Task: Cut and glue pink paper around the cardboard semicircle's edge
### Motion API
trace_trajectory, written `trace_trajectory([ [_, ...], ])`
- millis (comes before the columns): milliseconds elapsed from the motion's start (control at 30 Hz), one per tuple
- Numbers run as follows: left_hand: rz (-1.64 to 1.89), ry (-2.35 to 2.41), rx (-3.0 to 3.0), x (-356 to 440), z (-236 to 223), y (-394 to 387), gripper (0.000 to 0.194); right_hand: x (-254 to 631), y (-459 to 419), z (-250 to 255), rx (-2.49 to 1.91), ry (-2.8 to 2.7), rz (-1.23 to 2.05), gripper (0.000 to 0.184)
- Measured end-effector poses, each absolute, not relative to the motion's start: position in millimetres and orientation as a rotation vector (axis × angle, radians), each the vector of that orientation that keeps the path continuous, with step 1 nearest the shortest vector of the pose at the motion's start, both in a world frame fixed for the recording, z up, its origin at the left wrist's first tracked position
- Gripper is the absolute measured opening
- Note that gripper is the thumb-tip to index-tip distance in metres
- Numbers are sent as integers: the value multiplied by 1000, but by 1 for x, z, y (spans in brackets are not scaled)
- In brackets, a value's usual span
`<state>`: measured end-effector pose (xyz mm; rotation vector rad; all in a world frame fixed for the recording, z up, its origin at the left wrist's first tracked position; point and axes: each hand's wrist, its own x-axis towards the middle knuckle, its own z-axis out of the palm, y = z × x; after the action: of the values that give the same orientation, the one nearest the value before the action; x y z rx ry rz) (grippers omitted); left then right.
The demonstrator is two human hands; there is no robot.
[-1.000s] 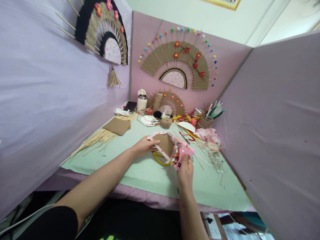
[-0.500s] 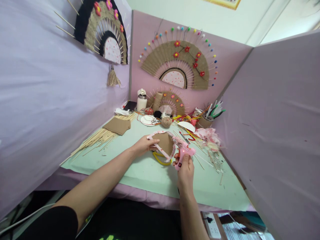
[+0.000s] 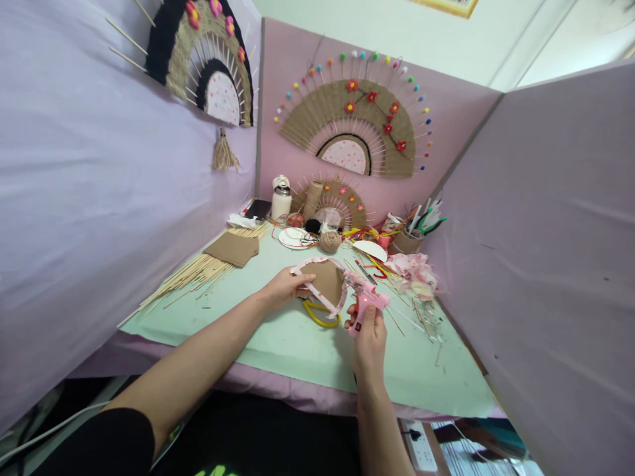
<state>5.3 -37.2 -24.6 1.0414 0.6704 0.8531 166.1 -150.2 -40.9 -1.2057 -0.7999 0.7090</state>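
My left hand [image 3: 290, 288] pinches the left corner of a half-round cardboard piece [image 3: 323, 283], thumb on top. Pink-and-white dotted fabric [image 3: 317, 296] is folded over its rim, the bare brown cardboard facing me. My right hand [image 3: 370, 334] is wrapped round the grip of a pink glue gun [image 3: 367, 299]. The gun's nozzle points up and left at the piece's right edge; whether it touches cannot be made out. A clear glue stick sticks out of its back. Yellow scissor-like handles [image 3: 322, 317] show on the table under the piece, their other end hidden.
Thin bamboo sticks [image 3: 183, 284] lie at left beneath another cardboard piece [image 3: 232, 248]. A twine ball [image 3: 330, 242], white bottle [image 3: 281, 201] and tool holder [image 3: 405, 243] stand at the back. Fabric scraps [image 3: 414, 271] lie right. Decorated fans [image 3: 354, 125] hang on the panels.
The glue gun has shifted very slightly to the right, away from the fabric edge. My left hand and the cardboard piece have moved up a touch; the hold stays the same.
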Motion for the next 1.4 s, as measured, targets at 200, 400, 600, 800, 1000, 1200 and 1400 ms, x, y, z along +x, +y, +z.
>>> trace_trajectory([
  [200, 875, 657, 1018, 6, -20, -40, 39, 167, -151, -41, -1227, -816, 700, 45],
  [400, 917, 691, 1008, 7, -20, -39, 46, 167, -152, -39, -1260, -819, 678, 43],
  [600, 972, 730, 1101, 8, -28, -36, 44, 169, -150, -42, -1295, -849, 650, 43],
  [800, 1032, 825, 1192, 9, -30, -36, 42, 172, -149, -45, -1379, -902, 586, 43],
  [1000, 1077, 867, 1295, 9, -28, -38, 39, 173, -148, -47, -1416, -932, 548, 43],
  [1200, 1101, 903, 1354, 9, -24, -40, 37, 174, -149, -47, -1445, -949, 533, 43],
  [1400, 1117, 920, 1486, 8, -27, -38, 35, 173, -150, -45, -1498, -970, 508, 42],
])
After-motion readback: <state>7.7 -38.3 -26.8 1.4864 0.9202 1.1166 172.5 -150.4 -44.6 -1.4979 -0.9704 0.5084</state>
